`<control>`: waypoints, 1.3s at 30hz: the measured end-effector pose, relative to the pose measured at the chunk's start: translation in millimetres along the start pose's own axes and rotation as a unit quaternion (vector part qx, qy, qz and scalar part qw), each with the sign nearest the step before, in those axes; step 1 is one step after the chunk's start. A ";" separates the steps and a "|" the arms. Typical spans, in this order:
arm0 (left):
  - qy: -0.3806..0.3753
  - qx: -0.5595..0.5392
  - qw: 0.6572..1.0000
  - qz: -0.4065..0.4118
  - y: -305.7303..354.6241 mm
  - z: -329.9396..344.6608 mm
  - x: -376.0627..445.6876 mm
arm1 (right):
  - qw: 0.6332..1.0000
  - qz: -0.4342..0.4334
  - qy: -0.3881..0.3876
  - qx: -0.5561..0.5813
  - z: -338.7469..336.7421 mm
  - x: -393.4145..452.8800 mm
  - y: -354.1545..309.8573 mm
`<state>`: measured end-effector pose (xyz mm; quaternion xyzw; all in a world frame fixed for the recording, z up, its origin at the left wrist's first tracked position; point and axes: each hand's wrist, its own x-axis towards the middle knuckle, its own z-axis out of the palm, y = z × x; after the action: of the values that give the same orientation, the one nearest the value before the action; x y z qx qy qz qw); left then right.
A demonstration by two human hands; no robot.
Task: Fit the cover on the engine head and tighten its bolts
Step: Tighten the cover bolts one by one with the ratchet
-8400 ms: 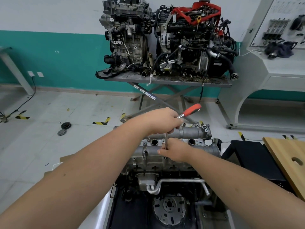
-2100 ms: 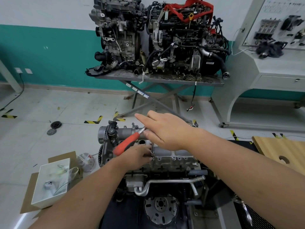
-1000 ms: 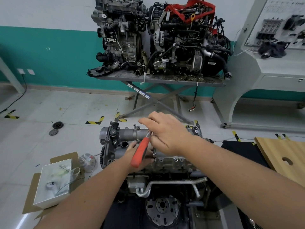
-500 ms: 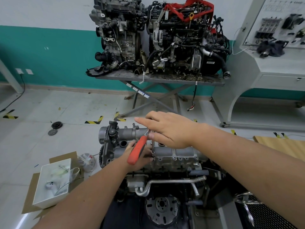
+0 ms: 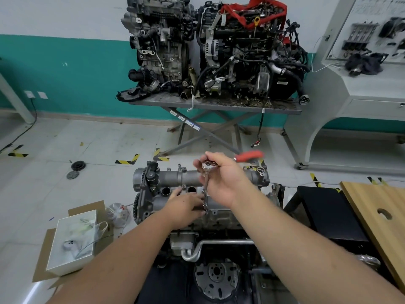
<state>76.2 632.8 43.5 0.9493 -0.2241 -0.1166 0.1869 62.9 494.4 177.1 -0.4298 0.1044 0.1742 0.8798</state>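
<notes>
1. Cover point(image 5: 175, 178) seated on engine head point(image 5: 221, 218), centre near.
2. Right hand point(image 5: 225, 181) wrapped round ratchet point(image 5: 207, 166) head, red handle point(image 5: 249, 155) pointing far right.
3. Extension bar point(image 5: 205, 191) upright, lower end on bolt at cover's near edge.
4. Left hand point(image 5: 184, 205) pinching bar's base, fingers resting on cover.
5. White box point(image 5: 72, 240) on floor, near left.

right hand point(image 5: 228, 181) grips ratchet point(image 5: 207, 166) | left hand point(image 5: 186, 205) steadies extension point(image 5: 205, 191) | cover point(image 5: 197, 189) on engine
</notes>
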 end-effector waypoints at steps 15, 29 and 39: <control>-0.001 0.047 0.998 0.038 4.5 -8.7 -4.0 | 0.436 -0.538 -0.053 -0.720 -29.6 7.9 1.3; 0.003 -0.054 0.997 0.049 -0.5 -2.6 -3.5 | 0.395 -0.382 -0.239 -0.801 -26.9 -7.3 -42.3; -0.015 0.020 1.000 -0.005 4.5 -2.7 -1.0 | 0.859 -0.077 -0.061 -0.502 10.8 -5.5 -25.0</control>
<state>74.4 630.4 47.9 0.9520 -0.2247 -0.1273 0.1640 68.2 487.5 203.6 -0.8086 -0.0847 0.1607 0.5597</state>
